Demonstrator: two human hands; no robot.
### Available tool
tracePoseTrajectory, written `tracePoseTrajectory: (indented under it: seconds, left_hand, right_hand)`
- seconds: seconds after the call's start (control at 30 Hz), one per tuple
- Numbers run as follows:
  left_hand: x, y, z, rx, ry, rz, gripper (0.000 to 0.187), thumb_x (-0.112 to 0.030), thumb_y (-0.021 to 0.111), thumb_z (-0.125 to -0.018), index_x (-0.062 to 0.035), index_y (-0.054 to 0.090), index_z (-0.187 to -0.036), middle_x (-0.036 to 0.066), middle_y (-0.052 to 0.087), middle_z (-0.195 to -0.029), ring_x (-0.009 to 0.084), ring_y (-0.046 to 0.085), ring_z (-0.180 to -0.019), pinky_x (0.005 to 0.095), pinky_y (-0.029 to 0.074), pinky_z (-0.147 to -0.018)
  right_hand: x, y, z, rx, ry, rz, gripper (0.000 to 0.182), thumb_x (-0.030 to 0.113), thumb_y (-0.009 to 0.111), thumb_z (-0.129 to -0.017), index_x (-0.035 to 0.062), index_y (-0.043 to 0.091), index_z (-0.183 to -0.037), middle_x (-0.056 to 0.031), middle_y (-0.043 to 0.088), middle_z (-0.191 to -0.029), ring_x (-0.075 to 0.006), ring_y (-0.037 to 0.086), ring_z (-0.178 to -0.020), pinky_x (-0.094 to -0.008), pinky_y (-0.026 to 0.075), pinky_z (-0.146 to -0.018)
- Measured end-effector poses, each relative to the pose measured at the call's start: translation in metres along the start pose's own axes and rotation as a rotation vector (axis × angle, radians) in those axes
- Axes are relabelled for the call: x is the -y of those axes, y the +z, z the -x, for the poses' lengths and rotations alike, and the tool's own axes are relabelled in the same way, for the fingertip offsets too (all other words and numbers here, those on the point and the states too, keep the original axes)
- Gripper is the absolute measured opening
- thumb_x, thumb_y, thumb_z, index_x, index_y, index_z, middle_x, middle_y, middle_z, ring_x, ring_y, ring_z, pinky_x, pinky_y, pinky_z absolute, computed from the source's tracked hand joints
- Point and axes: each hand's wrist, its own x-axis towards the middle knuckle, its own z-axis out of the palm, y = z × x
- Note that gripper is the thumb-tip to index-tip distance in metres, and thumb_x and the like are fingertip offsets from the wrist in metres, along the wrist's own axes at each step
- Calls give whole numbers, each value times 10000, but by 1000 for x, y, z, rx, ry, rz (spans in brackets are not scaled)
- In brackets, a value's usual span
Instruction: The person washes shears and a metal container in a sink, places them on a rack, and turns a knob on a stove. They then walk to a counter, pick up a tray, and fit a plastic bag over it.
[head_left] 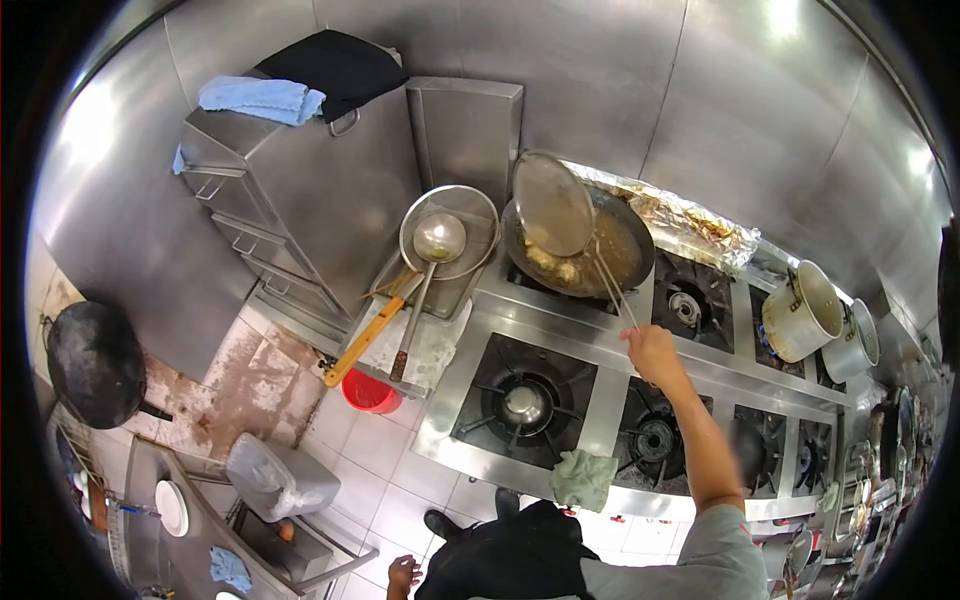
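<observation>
My right hand (652, 355) is closed around the long wire handle of a round mesh skimmer (553, 203). The skimmer's disc is tilted above the left part of a dark wok (640, 245) on the back burner. Brown liquid with yellowish pieces of food (560, 268) shows in the wok, partly hidden by the skimmer. Down at my side hangs my left hand (403, 574), holding nothing, its fingers loosely apart.
Left of the wok, a ladle (440, 240) rests in a round strainer (482, 262) over a metal tray. A green cloth (583, 480) lies on the stove's front edge. Pots (800, 312) stand on the right burners. A red bucket (370, 392) is on the floor.
</observation>
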Motion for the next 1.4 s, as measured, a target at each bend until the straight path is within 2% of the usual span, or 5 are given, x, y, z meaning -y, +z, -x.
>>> tracePoseTrajectory:
  seconds: [0.2, 0.27, 0.6, 0.83, 1.4]
  left_hand:
    - [28, -3, 2, -35, -43, 12, 148, -121, 483, -852, -117, 498, -999, 68, 597, -702, 167, 555, -488, 295, 400, -408]
    - [19, 1, 21, -136, -98, 110, 319, -145, 719, -698, 8, 597, -951, 81, 643, -798, 144, 598, -741, 260, 491, -679]
    - [-24, 10, 51, -188, -88, -3, 272, -159, 713, -704, -16, 624, -917, 78, 649, -806, 140, 602, -738, 253, 484, -700]
    - [-1, 0, 10, -9, -43, -47, 197, -133, 494, -859, -110, 476, -1053, 73, 595, -736, 176, 564, -533, 295, 403, -406]
    - [9, -52, -63, 93, -102, 29, 179, -154, 505, -840, -151, 487, -1018, 62, 599, -729, 165, 565, -531, 309, 414, -454]
  right_hand:
    - [-7, -8, -18, -178, 193, 49, 229, 153, 450, -822, 19, 613, -733, -202, 571, -656, -364, 574, -634, -437, 453, -606]
    - [-24, 3, -27, -148, 95, 102, 241, 152, 444, -832, -4, 595, -727, -193, 572, -619, -342, 578, -549, -415, 461, -544]
    - [-11, 14, -40, -5, 515, -441, 258, 145, 404, -834, -15, 581, -736, -126, 499, -440, -221, 502, -326, -348, 417, -384]
    - [10, 7, -38, -18, 493, -530, 255, 137, 406, -825, -35, 592, -797, -107, 510, -462, -208, 494, -324, -330, 401, -353]
    - [57, 29, -17, -21, 453, -525, 233, 132, 412, -817, -53, 554, -817, -36, 431, -454, -123, 390, -311, -278, 334, -301]
